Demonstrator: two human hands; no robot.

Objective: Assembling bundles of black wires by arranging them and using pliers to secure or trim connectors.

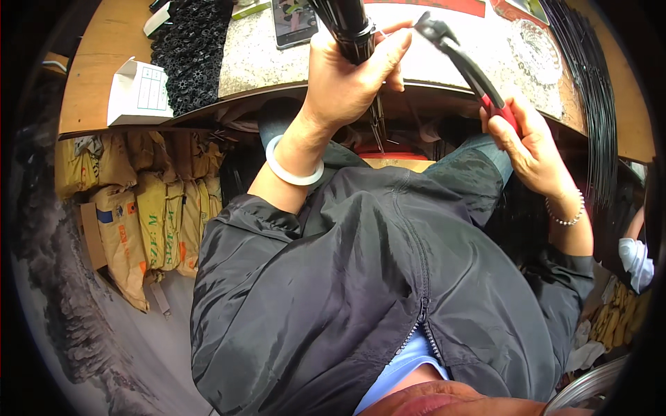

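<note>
My left hand (pixel 354 73) is closed around a bundle of black rods (pixel 345 24) that looks like a folded umbrella frame. Thin rod ends stick out below the hand, past the table edge. Between my left thumb and forefinger there seems to be a fine wire, too small to make out well. In my right hand (pixel 531 142) is a pair of pliers (pixel 479 78) with red handles. Their dark head, slightly blurred, points up and left close to my left fingertips. Whether the jaws touch anything cannot be told.
Small black parts (pixel 191 55) lie heaped on the table's left, beside a white box (pixel 141 96). A phone (pixel 294 22) lies at the back. On the right are a clear glass dish (pixel 534 52) and long black rods (pixel 600 104). Packed sacks (pixel 149 215) stand below left.
</note>
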